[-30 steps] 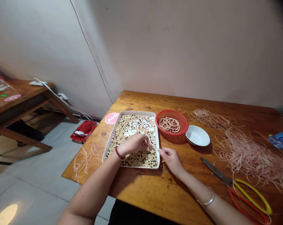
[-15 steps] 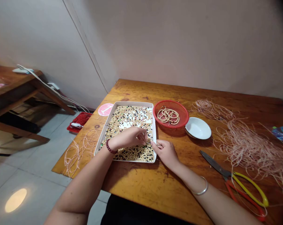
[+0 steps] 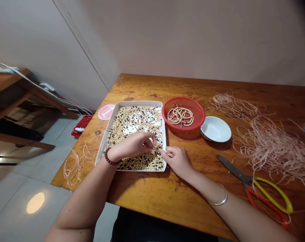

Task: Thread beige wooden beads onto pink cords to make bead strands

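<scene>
A white tray on the table holds a layer of small beads, mostly cream with black and a few green ones. Over its right part is my left hand, thumb and fingertips pinched together; what they hold is too small to make out. My right hand is closed around a thin, needle-like rod at the tray's right edge. The rod points left toward the left fingertips, and the two hands nearly meet there.
A red basket with strung cream beads stands right of the tray, beside a white bowl. Scissors lie near my right forearm. Pink cord is heaped at the right and left.
The view has shifted slightly, so the table things sit a little higher. My left fingertips have come closer together beside the rod; my right hand keeps its grip.
</scene>
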A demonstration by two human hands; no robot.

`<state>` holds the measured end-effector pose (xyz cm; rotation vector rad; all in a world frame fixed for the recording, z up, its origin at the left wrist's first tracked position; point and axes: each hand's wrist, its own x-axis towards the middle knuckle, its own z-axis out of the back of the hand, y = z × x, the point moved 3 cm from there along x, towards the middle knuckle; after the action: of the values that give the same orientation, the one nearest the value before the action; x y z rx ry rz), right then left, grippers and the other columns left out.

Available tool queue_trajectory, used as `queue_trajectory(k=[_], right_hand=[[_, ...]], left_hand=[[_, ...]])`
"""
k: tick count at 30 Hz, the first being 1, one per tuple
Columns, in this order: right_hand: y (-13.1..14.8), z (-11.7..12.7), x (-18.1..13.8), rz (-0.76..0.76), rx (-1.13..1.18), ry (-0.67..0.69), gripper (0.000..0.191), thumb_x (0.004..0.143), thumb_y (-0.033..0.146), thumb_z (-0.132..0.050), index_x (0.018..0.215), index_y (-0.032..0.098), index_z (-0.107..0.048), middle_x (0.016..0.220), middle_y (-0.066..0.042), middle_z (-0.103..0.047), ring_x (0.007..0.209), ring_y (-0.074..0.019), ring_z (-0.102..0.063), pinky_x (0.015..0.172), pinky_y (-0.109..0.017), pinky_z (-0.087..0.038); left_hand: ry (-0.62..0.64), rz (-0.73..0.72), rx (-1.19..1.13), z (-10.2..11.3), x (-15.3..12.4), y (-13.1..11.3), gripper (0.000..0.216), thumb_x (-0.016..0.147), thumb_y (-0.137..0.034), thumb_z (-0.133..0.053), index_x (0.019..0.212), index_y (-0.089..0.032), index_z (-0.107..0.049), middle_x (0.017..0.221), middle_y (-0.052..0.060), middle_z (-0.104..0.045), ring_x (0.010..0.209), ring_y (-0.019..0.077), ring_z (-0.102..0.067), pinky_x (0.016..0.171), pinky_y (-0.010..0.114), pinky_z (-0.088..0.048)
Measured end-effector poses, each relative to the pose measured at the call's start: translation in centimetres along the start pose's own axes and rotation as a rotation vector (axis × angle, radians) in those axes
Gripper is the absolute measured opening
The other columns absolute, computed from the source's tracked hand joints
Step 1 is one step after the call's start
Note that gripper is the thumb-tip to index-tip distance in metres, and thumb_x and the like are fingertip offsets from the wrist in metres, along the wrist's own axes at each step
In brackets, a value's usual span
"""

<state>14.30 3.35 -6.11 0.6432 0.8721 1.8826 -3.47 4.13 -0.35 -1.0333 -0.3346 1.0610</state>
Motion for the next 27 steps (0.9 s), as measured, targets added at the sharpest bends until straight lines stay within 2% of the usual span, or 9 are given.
queue_trajectory(k=[12, 27], right_hand=[[0.16, 0.09, -0.23, 0.028, -0.016, -0.027, 0.047, 0.086, 0.038, -0.05, 0.054, 0.018, -0.021, 0.051, 0.005, -0.023, 0.05, -0.0082, -0.024, 0.05, -0.026, -0.016], [0.06, 0.17, -0.22, 0.074, -0.008, -0.03, 0.047, 0.087, 0.037, -0.051, 0.054, 0.018, -0.022, 0.051, 0.005, -0.023, 0.049, -0.008, -0.025, 0.05, -0.025, -0.018]], left_hand=[[0.026, -0.063, 0.05, 0.0, 0.04, -0.67, 0.012, 0.079, -0.023, -0.065, 0.084, -0.015, -0.057, 0.077, 0.003, -0.071, 0.07, 0.0109, -0.067, 0.058, 0.017, -0.047], [0.046, -0.03, -0.054, -0.65, 0.33, -0.14, 0.025, 0.073, -0.021, -0.071, 0.091, -0.015, -0.056, 0.081, 0.004, -0.073, 0.071, 0.0119, -0.068, 0.06, 0.017, -0.049]])
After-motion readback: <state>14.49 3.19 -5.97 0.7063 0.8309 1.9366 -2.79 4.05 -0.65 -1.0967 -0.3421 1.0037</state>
